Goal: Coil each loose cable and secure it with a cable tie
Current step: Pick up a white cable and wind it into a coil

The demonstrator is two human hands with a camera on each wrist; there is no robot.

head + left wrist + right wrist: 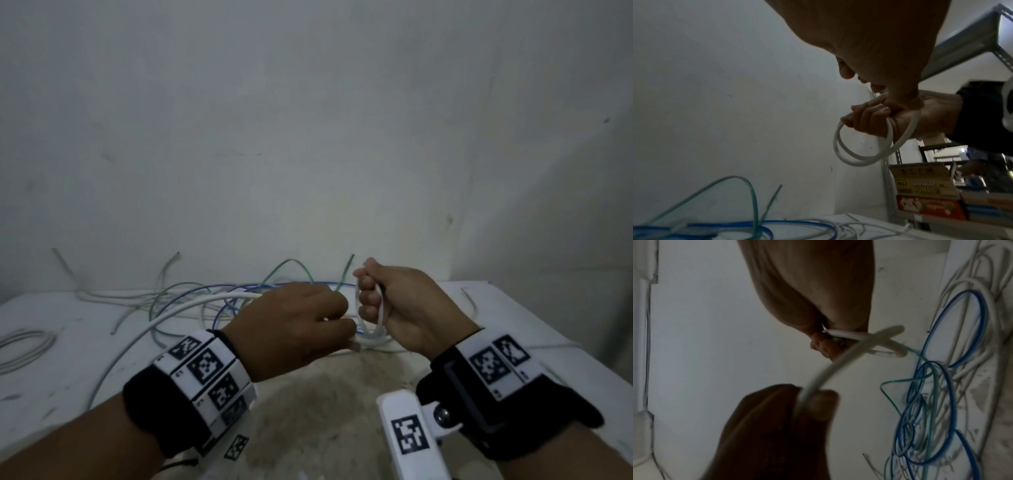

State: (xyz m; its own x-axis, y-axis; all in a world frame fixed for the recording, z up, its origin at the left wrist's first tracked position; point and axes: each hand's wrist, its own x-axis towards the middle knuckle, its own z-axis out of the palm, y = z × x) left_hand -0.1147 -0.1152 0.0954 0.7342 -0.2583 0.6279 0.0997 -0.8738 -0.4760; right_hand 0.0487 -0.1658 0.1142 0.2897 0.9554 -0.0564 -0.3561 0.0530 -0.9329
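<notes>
Coiling step in hand, judged partly done: a white cable (371, 329) is held as a few small loops in the right hand (407, 308), fingers curled round the turns, above the bench (41, 342). The free run is pinched between thumb and fingers of the left hand (301, 322) and trails back to the tangle of blue and green cables (239, 294). No cable tie is seen. Next, the slack is probably to be fed into another turn, loops kept matched.

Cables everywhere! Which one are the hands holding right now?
The thick white cable. The right hand grips its loops and the left hand pinches its loose length. The blue cable and green cable lie untouched on the table.
</notes>
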